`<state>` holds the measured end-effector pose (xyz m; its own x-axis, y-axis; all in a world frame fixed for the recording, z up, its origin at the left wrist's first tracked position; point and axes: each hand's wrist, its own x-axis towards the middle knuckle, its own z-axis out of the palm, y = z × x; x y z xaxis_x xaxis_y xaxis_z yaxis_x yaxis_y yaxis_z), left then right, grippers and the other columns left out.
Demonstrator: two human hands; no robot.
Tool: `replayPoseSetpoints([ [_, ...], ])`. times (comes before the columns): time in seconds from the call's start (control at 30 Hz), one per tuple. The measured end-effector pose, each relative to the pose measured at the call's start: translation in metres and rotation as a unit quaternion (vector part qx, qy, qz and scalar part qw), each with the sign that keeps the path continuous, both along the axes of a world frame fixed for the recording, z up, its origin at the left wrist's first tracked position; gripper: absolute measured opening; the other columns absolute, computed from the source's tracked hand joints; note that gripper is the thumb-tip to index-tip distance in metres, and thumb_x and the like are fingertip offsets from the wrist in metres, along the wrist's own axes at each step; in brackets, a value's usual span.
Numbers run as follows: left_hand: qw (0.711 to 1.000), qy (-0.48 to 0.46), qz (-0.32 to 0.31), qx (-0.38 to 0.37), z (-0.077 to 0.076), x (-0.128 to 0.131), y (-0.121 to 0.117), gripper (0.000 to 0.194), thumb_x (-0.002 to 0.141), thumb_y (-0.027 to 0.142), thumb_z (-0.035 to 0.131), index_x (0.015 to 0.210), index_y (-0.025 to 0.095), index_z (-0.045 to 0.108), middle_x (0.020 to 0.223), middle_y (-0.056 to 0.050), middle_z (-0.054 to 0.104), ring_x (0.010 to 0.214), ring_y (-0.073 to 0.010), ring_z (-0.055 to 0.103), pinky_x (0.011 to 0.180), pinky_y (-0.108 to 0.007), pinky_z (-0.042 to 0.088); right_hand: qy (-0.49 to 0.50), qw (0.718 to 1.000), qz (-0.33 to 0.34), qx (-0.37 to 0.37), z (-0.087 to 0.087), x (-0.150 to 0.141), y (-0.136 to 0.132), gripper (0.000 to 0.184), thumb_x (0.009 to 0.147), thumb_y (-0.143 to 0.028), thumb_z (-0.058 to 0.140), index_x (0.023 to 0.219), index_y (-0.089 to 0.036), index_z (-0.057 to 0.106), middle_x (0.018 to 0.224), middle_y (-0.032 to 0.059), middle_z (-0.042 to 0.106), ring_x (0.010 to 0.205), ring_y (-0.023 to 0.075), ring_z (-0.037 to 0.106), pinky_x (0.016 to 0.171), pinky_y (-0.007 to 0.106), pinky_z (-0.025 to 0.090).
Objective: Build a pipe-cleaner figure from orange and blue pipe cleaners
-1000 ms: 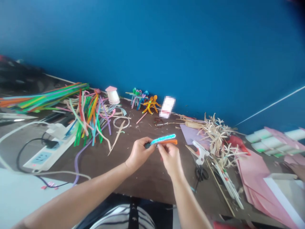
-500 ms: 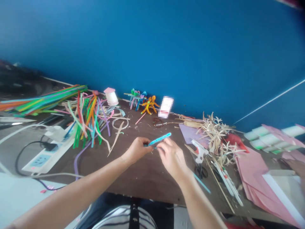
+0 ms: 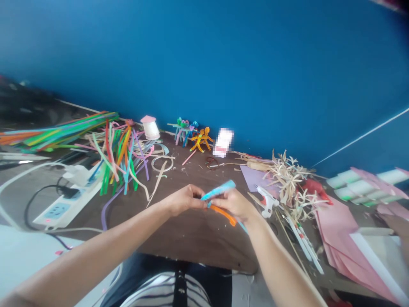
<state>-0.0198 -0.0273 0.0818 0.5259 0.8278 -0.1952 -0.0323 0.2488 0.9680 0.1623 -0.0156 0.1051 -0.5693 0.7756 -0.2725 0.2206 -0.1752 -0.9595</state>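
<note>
Between my hands, above the brown table [image 3: 191, 238], are light blue pipe cleaners [image 3: 220, 189] lying side by side and pointing up to the right. My left hand [image 3: 187, 199] pinches their lower left end. Fingers of my right hand [image 3: 234, 204] are closed at the same spot, beside the left fingertips. Below, an orange pipe cleaner piece [image 3: 225, 215] sticks out down to the right from the joint. A thin blue strand passes behind my right wrist. The exact grip under the fingertips is partly hidden.
Loose coloured pipe cleaners [image 3: 119, 157] lie at left near a power strip [image 3: 60, 209]. Small pipe-cleaner figures [image 3: 201, 138] stand by the wall. On the right are a glue gun [image 3: 268, 202], dried leaf strips [image 3: 284, 175], pink paper [image 3: 338, 243] and paint pens [image 3: 305, 243].
My right hand has turned and shifted round the joint. The orange piece, beside the blue one at first and then hidden, now points down to the right.
</note>
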Motion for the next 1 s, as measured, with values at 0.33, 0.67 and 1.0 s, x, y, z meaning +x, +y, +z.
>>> replayPoseSetpoints([
  [0.33, 0.975, -0.108, 0.177, -0.077, -0.016, 0.016, -0.008, 0.019, 0.058, 0.028, 0.067, 0.061, 0.012, 0.057, 0.056, 0.001, 0.057, 0.044, -0.0038, 0.036, 0.043, -0.017, 0.022, 0.024, 0.978, -0.177, 0.111, -0.029, -0.014, -0.021, 0.015, 0.073, -0.031, 0.058, 0.073, -0.017, 0.06, 0.063, -0.0008, 0.058, 0.044, 0.0067, 0.044, 0.04, 0.018, 0.034],
  [0.67, 0.954, 0.025, 0.294, 0.046, -0.023, 0.023, -0.005, 0.016, 0.061, 0.029, 0.062, 0.061, 0.013, 0.059, 0.053, 0.004, 0.052, 0.049, -0.0068, 0.04, 0.048, -0.019, 0.029, -0.123, 0.94, -0.207, 0.243, -0.03, -0.021, -0.032, 0.011, 0.074, -0.025, 0.053, 0.075, -0.016, 0.058, 0.06, -0.0004, 0.059, 0.052, 0.011, 0.052, 0.05, 0.02, 0.039],
  [1.0, 0.977, 0.003, 0.207, -0.042, -0.021, 0.02, -0.005, 0.022, 0.06, 0.033, 0.062, 0.062, 0.011, 0.058, 0.052, 0.002, 0.051, 0.045, -0.0057, 0.036, 0.038, -0.017, 0.023, -0.313, 0.81, -0.16, 0.469, -0.022, -0.016, -0.043, 0.017, 0.078, -0.014, 0.046, 0.084, -0.019, 0.061, 0.076, 0.0034, 0.067, 0.069, 0.0155, 0.062, 0.067, 0.023, 0.042],
])
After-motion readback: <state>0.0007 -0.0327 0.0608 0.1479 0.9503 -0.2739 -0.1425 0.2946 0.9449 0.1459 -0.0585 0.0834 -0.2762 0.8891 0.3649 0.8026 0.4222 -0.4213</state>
